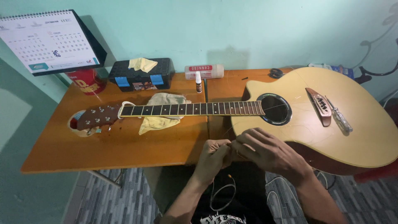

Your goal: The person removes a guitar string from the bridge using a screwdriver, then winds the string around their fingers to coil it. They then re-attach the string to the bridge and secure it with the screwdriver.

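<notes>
Both your hands pinch a thin guitar string (220,191) at the table edge: left hand (213,159) closed on it, right hand (265,149) touching beside. String loops below, near the acoustic guitar (352,137) lying on the wooden table (124,149).
</notes>
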